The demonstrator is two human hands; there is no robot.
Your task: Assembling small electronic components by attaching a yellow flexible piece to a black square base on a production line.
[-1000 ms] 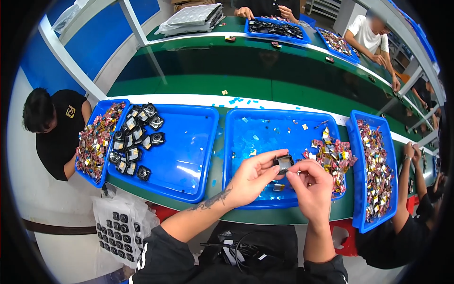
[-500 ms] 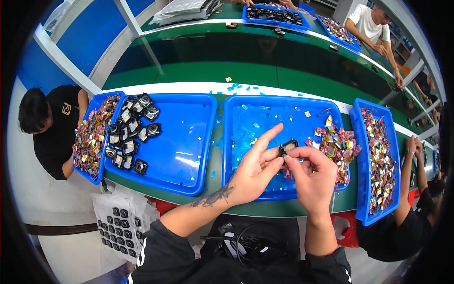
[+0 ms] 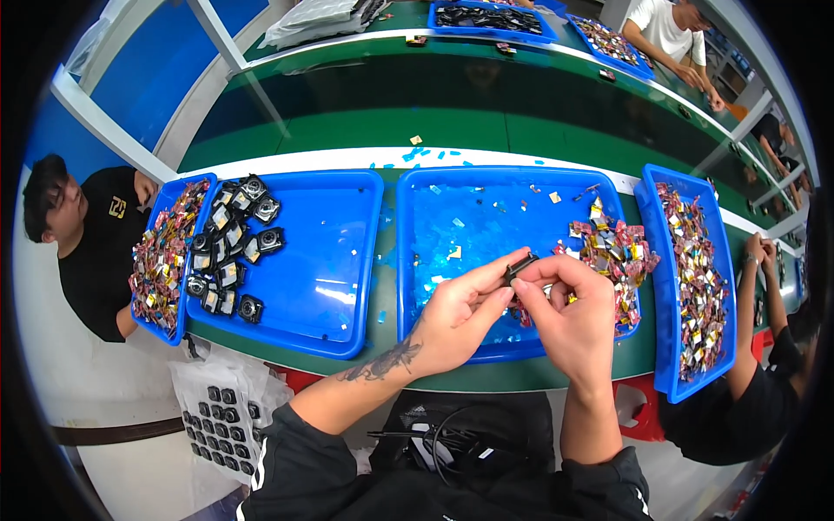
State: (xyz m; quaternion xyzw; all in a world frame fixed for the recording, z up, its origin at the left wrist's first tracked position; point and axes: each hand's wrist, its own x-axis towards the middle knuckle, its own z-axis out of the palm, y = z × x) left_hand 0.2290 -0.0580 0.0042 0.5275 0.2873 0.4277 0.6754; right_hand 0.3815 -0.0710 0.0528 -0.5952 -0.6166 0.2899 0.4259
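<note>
A small black plastic housing is held between my two hands, above the blue tray in the middle. My left hand pinches its left end with thumb and fingers. On its right side, the thumb and fingertips of my right hand grip it too. The housing is tilted edge-on, so its face is hidden. Beneath my hands, the middle tray holds blue film scraps and, on its right, a heap of small circuit boards in red, yellow and white.
Left of the middle tray, another blue tray holds several black lens modules. Narrow bins of circuit boards stand at far left and right. A bagged tray of lens parts lies lower left. Co-workers sit around.
The black housing has turned from showing its framed pale face to edge-on, with both hands still on it. The person at the left has raised their head.
</note>
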